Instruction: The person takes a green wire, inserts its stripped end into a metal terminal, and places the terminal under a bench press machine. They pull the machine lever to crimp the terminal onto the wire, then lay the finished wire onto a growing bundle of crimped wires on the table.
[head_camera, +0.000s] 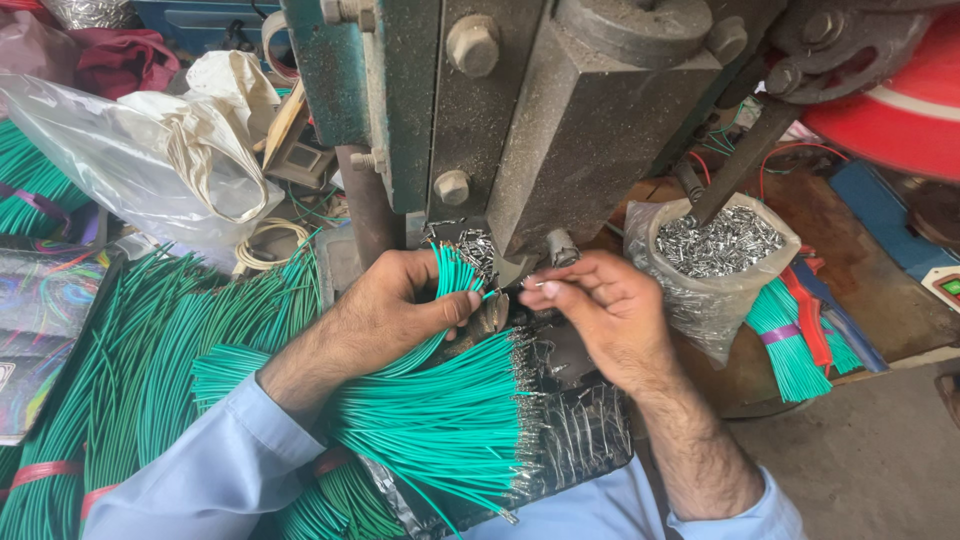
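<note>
The left hand (400, 300) is closed around a small bundle of thin green insulated wires (452, 275), ends presented just below the grey-green cast-metal press (560, 130). The right hand (600, 305) is pinched shut on what appears to be 1 small silver metal terminal (537, 285), too small to confirm. For a sound crimp, seat 1 wire fully in the terminal and keep fingertips clear of the die. Finished wires (450, 420) fan across the lap; a clear plastic bag of loose silver terminals (715, 245) stands just right.

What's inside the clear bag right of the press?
The clear bag is filled to the brim with small silvery metal terminals, loose and piled. Only the top layer and those against the plastic show; what lies deeper or at the bottom is covered.
</note>
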